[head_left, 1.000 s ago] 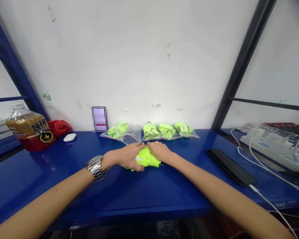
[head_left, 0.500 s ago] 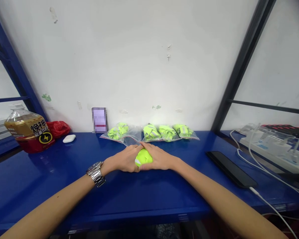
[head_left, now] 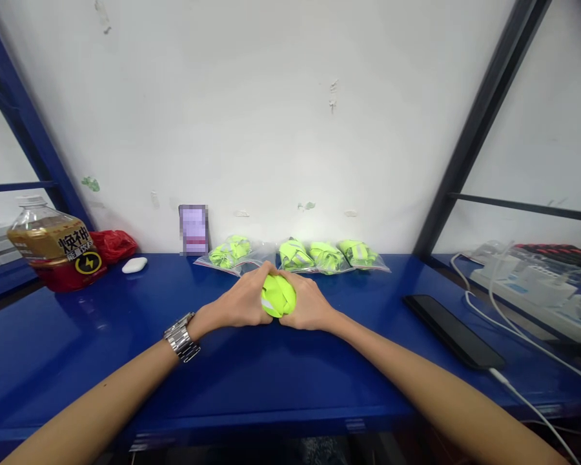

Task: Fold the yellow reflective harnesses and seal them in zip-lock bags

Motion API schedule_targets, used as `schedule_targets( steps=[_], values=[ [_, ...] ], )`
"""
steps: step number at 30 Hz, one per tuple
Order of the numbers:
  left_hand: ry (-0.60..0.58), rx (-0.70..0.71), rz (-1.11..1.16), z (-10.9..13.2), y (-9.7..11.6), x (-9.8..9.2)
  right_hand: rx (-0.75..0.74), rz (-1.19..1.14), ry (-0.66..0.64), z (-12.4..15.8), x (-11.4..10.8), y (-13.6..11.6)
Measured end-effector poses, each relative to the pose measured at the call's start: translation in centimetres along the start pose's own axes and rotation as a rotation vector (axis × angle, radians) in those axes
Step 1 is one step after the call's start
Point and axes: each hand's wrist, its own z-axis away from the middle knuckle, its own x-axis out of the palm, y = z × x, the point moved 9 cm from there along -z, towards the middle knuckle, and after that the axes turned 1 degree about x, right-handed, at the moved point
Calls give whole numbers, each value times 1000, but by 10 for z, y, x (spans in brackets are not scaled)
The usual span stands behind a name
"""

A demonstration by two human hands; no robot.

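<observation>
A neon-yellow reflective vest, rolled into a tight bundle with a pale strip showing on its left, is held between both hands over the blue table. My left hand, with a metal watch on the wrist, wraps round its left side. From the other side my right hand grips it, and parts of the fingers are hidden. Just beyond the hands lie clear zip bags with similar yellow bundles: one bag at the left, and several to the right, including a bag at the row's end.
On the left stand a large drink bottle, a red plastic bag and a white earbud case. A screen leans on the wall. To the right are a black phone on a cable and a power strip.
Both hands have shifted round the bundle, and more of its yellow surface shows between them. The fingers, laced together before, now sit apart on either side. The view has tilted slightly.
</observation>
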Motion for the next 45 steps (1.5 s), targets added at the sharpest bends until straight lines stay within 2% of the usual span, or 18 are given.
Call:
schedule_targets(
  steps=[6, 10, 15, 20, 26, 31, 35, 37, 41, 45],
  values=[
    [319, 65, 234, 0, 13, -34, 73, -186, 220, 1, -24, -4],
    [446, 90, 526, -6, 11, -37, 131, -319, 297, 0, -28, -3],
    [646, 101, 756, -12, 8, -36, 155, -467, 427, 1, -30, 3],
    [658, 101, 795, -19, 13, -29, 156, -507, 491, 2, -33, 3],
    [745, 113, 778, -12, 17, -26, 150, -528, 512, 3, -35, -4],
    [704, 127, 726, -10, 24, -27, 135, -596, 509, 7, -35, -10],
    [610, 215, 598, -11, 42, -33, 116, -709, 491, 9, -32, -11],
    [601, 242, 532, -10, 49, -36, 90, -781, 474, 9, -29, -12],
    [683, 220, 441, -6, 49, -40, 3, -944, 370, 4, -20, -19],
    [752, 164, 484, -3, 42, -39, -78, -1053, 297, 1, -14, -32]
  ],
)
